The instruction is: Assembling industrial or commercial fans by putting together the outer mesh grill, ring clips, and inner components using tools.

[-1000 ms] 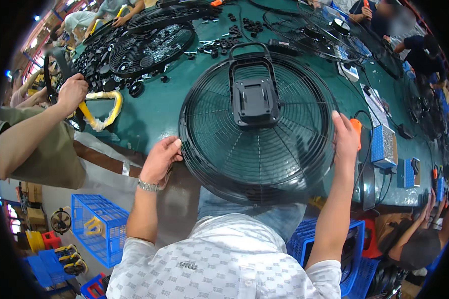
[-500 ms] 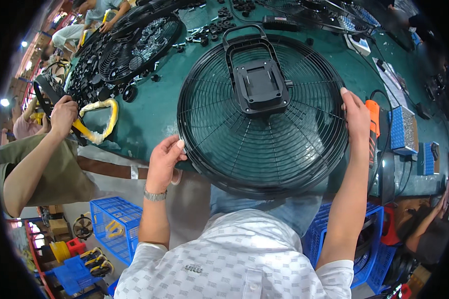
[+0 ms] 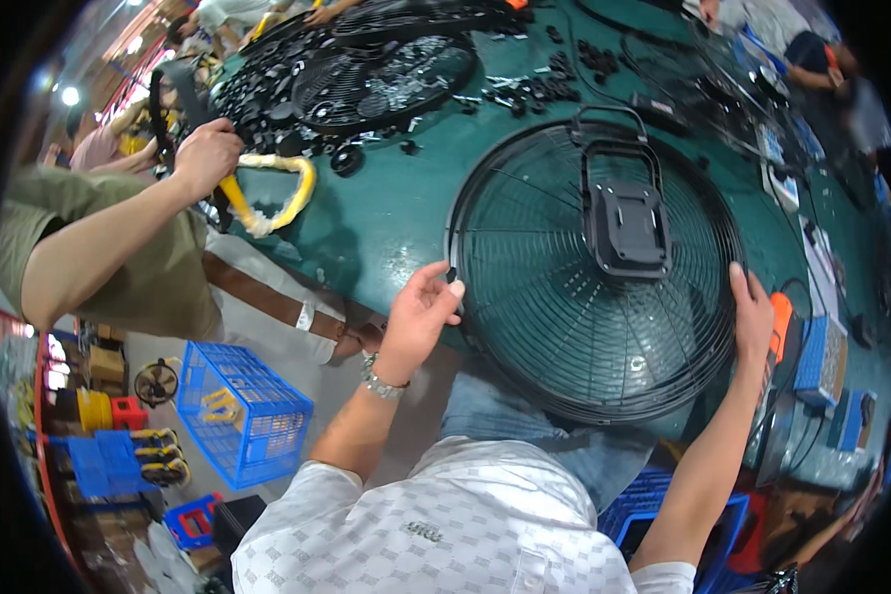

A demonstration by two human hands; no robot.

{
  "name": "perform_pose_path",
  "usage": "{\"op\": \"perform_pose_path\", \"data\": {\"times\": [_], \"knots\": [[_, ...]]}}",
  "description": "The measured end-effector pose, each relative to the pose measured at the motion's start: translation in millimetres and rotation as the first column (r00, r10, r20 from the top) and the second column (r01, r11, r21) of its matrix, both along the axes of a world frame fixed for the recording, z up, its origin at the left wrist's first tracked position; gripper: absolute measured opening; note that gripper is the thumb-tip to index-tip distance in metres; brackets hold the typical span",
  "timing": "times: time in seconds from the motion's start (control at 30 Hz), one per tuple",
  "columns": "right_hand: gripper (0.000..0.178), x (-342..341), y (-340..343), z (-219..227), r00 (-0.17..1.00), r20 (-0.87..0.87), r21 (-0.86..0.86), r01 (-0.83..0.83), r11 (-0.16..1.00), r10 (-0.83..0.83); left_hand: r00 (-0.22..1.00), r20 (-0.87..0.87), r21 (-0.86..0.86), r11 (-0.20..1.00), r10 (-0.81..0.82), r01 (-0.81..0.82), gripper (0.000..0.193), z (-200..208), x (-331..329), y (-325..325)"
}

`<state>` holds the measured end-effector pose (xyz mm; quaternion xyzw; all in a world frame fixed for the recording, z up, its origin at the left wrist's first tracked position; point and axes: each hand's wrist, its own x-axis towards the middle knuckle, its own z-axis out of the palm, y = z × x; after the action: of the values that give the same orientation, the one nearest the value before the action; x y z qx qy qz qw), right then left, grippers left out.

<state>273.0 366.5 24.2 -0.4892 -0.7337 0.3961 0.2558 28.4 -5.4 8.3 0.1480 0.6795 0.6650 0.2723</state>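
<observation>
A round black fan guard [image 3: 544, 327] lies on the green table in front of me. Fixed on top of it are a square black motor mount [image 3: 632, 228] and a loop-shaped black handle [image 3: 609, 114]. At the guard's left edge my left hand [image 3: 421, 315] has its fingers curled in, thumb and forefinger pinching the rim. A small dark bit shows by those fingertips; I cannot make out what it is. My right hand [image 3: 751, 315] holds the opposite rim, the thumb on top and the other fingers partly hidden.
To the left, a co-worker's hand [image 3: 208, 156] holds a black part with a yellow wrapped loop [image 3: 302, 193]. Another guard [image 3: 386, 84] full of small hardware lies beyond. An orange-handled tool [image 3: 780, 322] and a blue parts box [image 3: 820, 361] are right. A blue crate [image 3: 243, 416] stands on the floor.
My view has turned, so the guard and table appear shifted to the right. Both my hands remain at the guard's rim. The motor mount now sits farther right of the guard's middle.
</observation>
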Motion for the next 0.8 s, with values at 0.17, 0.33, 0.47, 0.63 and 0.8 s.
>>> {"op": "perform_pose_path", "data": {"times": [0.17,0.33,0.47,0.63,0.8], "knots": [[0.071,3,5,-11,0.997,0.052,0.188,-0.057,0.980,0.048,0.856,-0.508,-0.134,0.973,0.094,-0.186,0.063,-14,4,11],[0.066,2,6,-11,0.991,0.133,0.241,-0.051,0.969,0.019,0.655,-0.754,-0.293,0.912,-0.035,-0.289,0.073,-18,12,28],[0.063,-3,1,-6,0.992,0.118,0.279,-0.076,0.957,0.044,0.747,-0.664,-0.237,0.945,0.011,-0.225,0.080,-18,19,31],[0.070,1,-29,2,0.975,0.209,0.327,0.009,0.945,-0.081,0.832,-0.555,-0.211,0.968,-0.003,-0.138,0.074,-17,-2,26],[0.065,31,-107,-6,0.965,0.170,0.494,0.091,0.865,-0.199,0.895,-0.436,-0.104,0.993,-0.091,0.051,0.062,-10,-52,21]]}}
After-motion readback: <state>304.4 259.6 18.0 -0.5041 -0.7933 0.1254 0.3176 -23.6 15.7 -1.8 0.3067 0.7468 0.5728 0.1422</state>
